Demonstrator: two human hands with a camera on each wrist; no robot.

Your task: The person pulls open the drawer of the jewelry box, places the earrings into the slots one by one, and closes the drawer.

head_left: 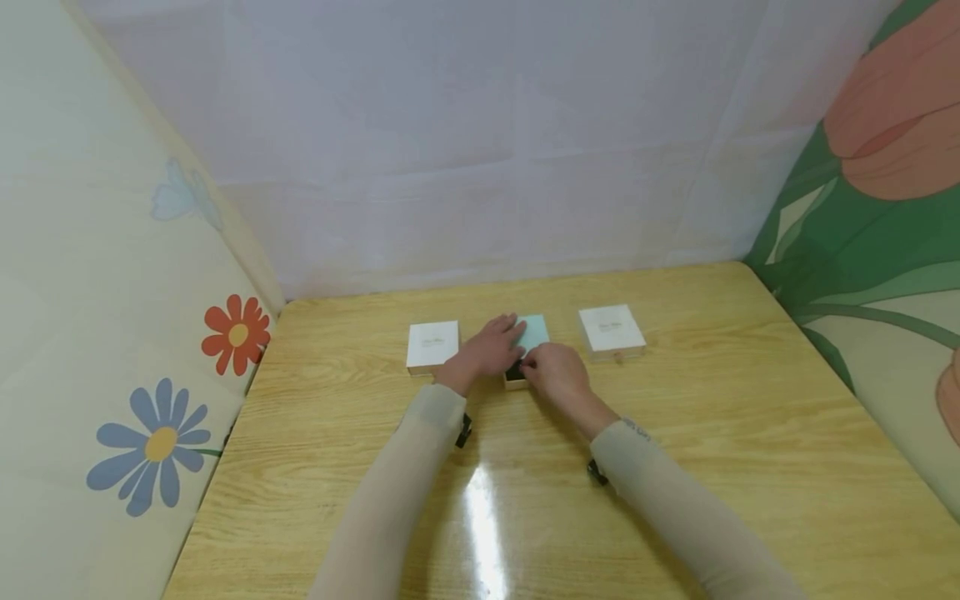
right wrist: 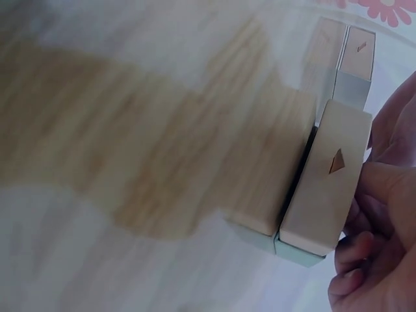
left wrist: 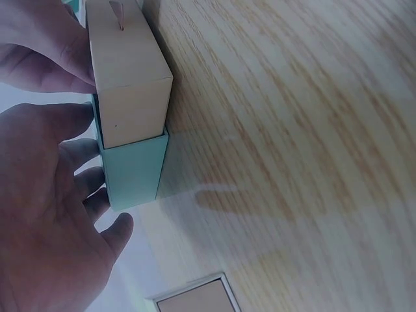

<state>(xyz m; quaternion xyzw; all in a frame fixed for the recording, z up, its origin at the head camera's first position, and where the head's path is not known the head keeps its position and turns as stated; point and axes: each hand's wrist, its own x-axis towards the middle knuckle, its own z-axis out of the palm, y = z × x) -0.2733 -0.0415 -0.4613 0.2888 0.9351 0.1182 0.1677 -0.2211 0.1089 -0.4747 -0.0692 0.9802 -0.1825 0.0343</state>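
A small teal box (head_left: 534, 332) lies in the middle of the wooden table (head_left: 675, 467). Its beige drawer (left wrist: 127, 71) sticks a short way out of the teal sleeve (left wrist: 133, 175) toward me. My left hand (head_left: 501, 337) rests flat on top of the sleeve, fingers (left wrist: 84, 179) straight along it. My right hand (head_left: 534, 364) pinches the drawer's front end, and its fingers (right wrist: 374, 195) sit beside the front panel with the small pull tab (right wrist: 336, 160). A dark gap shows where the drawer (head_left: 514, 377) has come out.
A white box (head_left: 432, 345) lies left of the teal one and another white box (head_left: 611, 330) lies to its right. Fabric walls with flower prints close in the left, back and right sides. Bare tabletop stretches in front of my arms.
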